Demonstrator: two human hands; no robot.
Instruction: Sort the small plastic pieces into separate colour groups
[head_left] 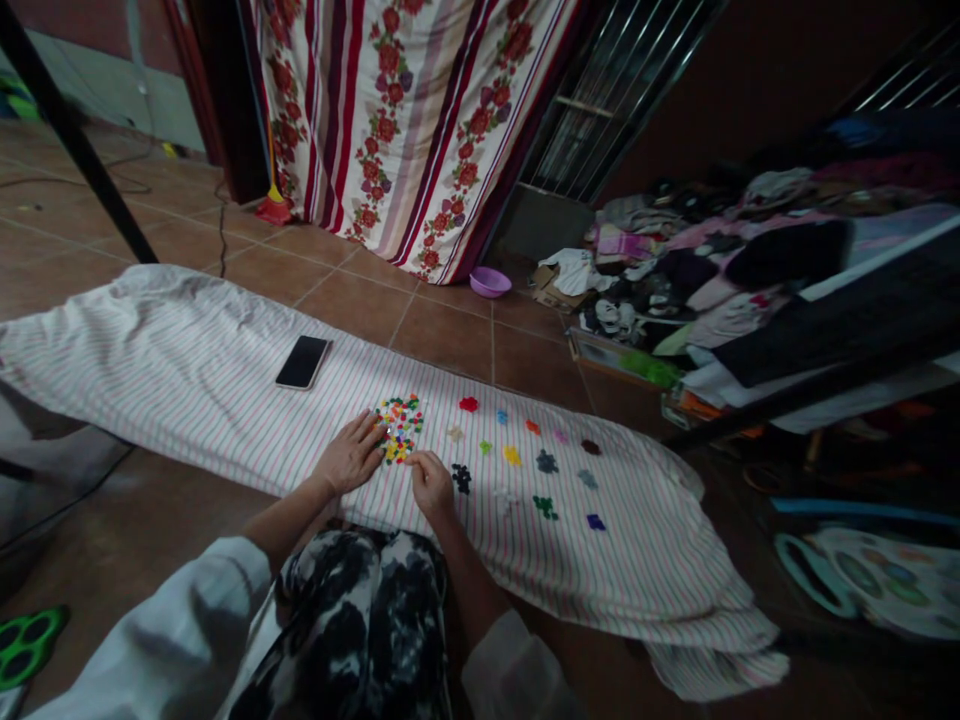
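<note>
A mixed heap of tiny coloured pieces (pixel 409 418), too small to name more exactly, lies on a striped cloth (pixel 217 385). My left hand (pixel 351 456) rests flat at the heap's left edge, fingers stretched over some pieces. At its lower right edge my right hand (pixel 433 485) is closed, thumb and forefinger pinched; whatever they hold is hidden. Right of the heap are several single-colour clusters, among them red pieces (pixel 469 404), yellow pieces (pixel 511 456), black pieces (pixel 461 478), green pieces (pixel 545 507), dark blue pieces (pixel 596 522) and brown pieces (pixel 591 447).
A phone (pixel 303 361) lies on the cloth left of the heap. Beyond the cloth, a purple basin (pixel 490 283) stands on the tiled floor near a flowered curtain (pixel 390 130). Piled clothes (pixel 712 250) fill the right side. Dark poles slant in at both sides.
</note>
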